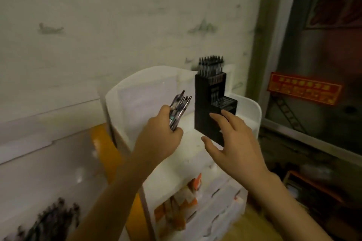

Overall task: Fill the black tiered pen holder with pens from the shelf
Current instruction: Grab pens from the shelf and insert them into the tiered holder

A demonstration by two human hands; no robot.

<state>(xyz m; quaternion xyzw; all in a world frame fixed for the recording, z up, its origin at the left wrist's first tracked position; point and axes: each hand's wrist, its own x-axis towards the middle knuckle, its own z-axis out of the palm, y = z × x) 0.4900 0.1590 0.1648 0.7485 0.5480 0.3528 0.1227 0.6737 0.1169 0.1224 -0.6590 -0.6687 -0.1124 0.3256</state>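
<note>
The black tiered pen holder [205, 107] stands on top of a white shelf unit [252, 111]. Its highest tier holds several dark pens [210, 66]; the middle tier [224, 101] shows open holes. My left hand [158, 135] grips a bundle of pens [179, 109], tips up, just left of the holder. My right hand [233, 139] is spread with fingers straight in front of the holder's lower part, hiding its lowest tier; whether it touches the holder I cannot tell.
A white panel [145, 92] rises behind the holder. Below, the shelf holds white and orange boxes [180, 207]. A pile of dark pens [52, 221] lies at the lower left. A patterned wall is behind, a dark door with a red sign [303, 88] at right.
</note>
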